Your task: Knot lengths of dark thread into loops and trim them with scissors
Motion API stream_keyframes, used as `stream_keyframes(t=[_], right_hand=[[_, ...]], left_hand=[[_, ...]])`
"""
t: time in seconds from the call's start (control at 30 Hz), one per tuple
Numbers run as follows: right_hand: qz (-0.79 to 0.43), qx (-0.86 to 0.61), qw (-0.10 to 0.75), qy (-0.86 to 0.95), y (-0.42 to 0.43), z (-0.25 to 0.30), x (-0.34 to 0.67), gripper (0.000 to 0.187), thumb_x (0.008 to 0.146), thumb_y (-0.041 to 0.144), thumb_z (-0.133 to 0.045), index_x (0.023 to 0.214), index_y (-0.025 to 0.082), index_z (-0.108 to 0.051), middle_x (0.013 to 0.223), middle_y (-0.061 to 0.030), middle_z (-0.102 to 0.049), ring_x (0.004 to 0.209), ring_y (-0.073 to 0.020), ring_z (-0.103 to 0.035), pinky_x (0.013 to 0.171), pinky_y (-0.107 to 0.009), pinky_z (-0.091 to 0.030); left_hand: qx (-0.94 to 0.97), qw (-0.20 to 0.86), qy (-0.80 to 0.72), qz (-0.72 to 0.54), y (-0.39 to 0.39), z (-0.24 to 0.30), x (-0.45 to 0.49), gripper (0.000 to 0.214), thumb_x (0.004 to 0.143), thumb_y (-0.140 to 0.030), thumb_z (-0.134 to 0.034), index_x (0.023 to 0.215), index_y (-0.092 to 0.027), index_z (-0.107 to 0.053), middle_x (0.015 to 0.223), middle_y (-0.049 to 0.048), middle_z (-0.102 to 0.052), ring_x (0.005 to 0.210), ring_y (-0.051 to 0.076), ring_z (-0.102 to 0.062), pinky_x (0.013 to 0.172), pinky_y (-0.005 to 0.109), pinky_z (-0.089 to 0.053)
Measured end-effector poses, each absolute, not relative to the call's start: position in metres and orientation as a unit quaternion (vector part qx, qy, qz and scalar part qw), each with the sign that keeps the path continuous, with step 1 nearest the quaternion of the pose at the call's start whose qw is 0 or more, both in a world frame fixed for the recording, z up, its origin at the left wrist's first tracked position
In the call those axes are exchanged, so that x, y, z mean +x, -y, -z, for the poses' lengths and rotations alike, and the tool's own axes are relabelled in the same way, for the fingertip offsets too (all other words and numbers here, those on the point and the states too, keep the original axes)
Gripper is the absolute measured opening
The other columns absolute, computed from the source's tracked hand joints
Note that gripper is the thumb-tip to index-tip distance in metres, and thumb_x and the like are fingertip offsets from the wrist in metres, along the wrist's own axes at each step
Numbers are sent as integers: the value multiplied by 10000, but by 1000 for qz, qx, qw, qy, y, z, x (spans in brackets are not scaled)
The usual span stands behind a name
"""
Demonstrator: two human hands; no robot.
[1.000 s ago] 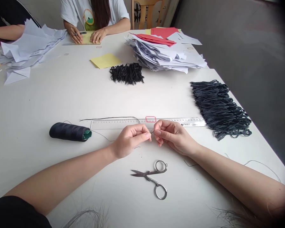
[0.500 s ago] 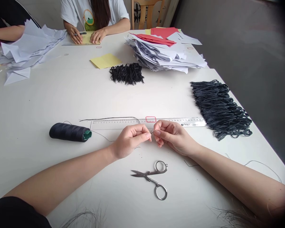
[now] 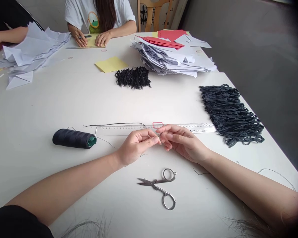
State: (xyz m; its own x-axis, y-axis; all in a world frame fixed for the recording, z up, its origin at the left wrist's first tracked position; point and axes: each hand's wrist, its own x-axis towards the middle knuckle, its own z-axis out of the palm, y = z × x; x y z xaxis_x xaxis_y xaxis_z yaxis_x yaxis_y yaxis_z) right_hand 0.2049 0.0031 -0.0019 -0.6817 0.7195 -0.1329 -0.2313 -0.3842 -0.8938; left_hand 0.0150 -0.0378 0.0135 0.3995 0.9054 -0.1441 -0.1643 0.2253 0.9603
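The ruler (image 3: 129, 131) carries a printed scale, its lettering too small to read. The left hand (image 3: 136, 148) and right hand (image 3: 183, 142) are closed in fingertip pinches, both gripping a dark thread (image 3: 159, 134) just in front of the ruler, above the white table (image 3: 39, 172).

Soft even lt — R edge vignetted

Open white surface (image 3: 47, 109) runs ahead of the left hand (image 3: 136, 150) and right hand (image 3: 185, 143), though a long steel ruler (image 3: 188, 127) lies just beyond them. Silver metal scissors (image 3: 161, 186) sit nearer the person, a dark navy thread spool (image 3: 73, 138) lies leftward, and dark looped cords (image 3: 230, 115) bar the right.
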Motion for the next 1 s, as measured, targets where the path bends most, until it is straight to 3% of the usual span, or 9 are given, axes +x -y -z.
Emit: stream_keyframes(t=[0.17, 0.3, 0.57, 0.7, 0.83, 1.0], right_hand=[[-770, -269, 315, 486, -2, 3, 201, 120, 785, 271, -730, 892, 216, -728, 736, -4, -608, 626, -88, -491, 584, -223, -447], [-767, -280, 312, 486, -2, 3, 200, 113, 764, 277, -756, 858, 220, -730, 696, 3, -607, 622, -89, -490, 594, -220, -443], [-776, -287, 300, 474, -2, 1, 200, 150, 758, 322, -762, 769, 186, -702, 665, 1, -596, 603, -90, -481, 611, -228, -437], [-794, -287, 306, 440, -3, 1, 200, 194, 797, 356, -722, 743, 173, -685, 670, -7, -589, 606, -93, -493, 610, -229, -437], [-794, -287, 319, 431, -4, 1, 200, 268, 833, 431, -658, 842, 169, -713, 714, -29, -599, 599, -105, -489, 596, -252, -449], [-789, -274, 317, 448, -3, 2, 202, 149, 786, 331, -727, 890, 227, -746, 728, -11, -614, 622, -99, -491, 612, -249, -448]], left_hand=[[483, 685, -384, -387, 39, -12, 15, 198, 866, -328, -604, 777, -154, -633, 452, -96, -305, 393, 46, -162, 449, 217, -280], [499, 680, -395, -366, 38, -11, 15, 183, 876, -308, -585, 842, -148, -667, 515, -64, -447, 399, 43, -182, 464, 221, -306], [507, 670, -414, -351, 38, -11, 15, 232, 862, -378, -605, 816, -161, -675, 430, -95, -268, 399, 64, -177, 489, 246, -316], [505, 668, -413, -357, 38, -10, 15, 253, 857, -402, -611, 795, -164, -667, 431, -94, -278, 397, 60, -185, 492, 243, -316], [498, 669, -411, -368, 38, -10, 16, 259, 855, -411, -616, 781, -166, -655, 441, -93, -295, 392, 51, -177, 464, 230, -298], [491, 669, -408, -381, 38, -12, 16, 281, 840, -438, -630, 791, -166, -677, 431, -90, -300, 386, 51, -181, 439, 223, -302]])
